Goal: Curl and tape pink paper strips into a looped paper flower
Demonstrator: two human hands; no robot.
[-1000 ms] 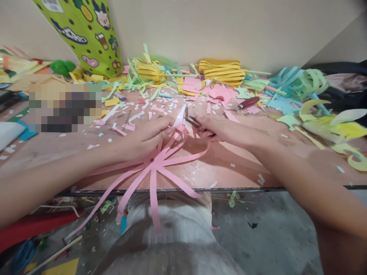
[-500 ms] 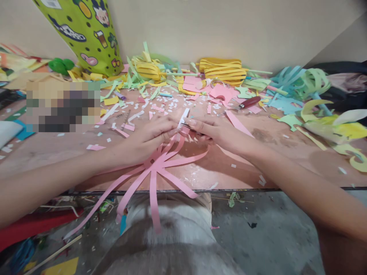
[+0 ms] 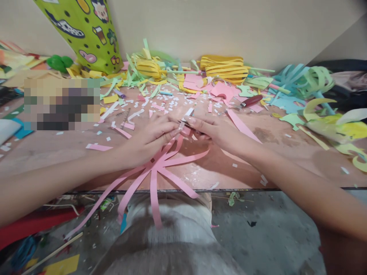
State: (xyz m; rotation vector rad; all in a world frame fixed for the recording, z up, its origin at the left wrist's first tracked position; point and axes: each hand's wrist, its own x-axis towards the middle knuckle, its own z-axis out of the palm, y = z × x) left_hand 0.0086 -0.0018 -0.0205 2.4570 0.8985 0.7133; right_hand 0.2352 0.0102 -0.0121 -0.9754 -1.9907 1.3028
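A bundle of pink paper strips [image 3: 155, 168] fans out from a joined centre near the table's front edge, several strips hanging over it. My left hand [image 3: 149, 137] presses and pinches the upper strips, fingers closed on them. My right hand [image 3: 215, 131] meets it from the right, gripping a small pair of scissors [image 3: 187, 125] whose dark blades touch the strip ends at a white strip tip [image 3: 187, 114]. Both hands touch at the strips' far ends.
Small paper scraps litter the table [image 3: 286, 152]. Yellow strip bundles [image 3: 225, 68], green and blue cut paper [image 3: 304, 82] and a red-handled tool [image 3: 252, 101] lie at the back. A green patterned bag [image 3: 88, 34] leans on the wall. A loose pink strip [image 3: 243, 126] lies right.
My right hand slid left and closed in on my left hand, the scissors' blades coming together. A long pink strip now lies exposed on the table to the right of it.
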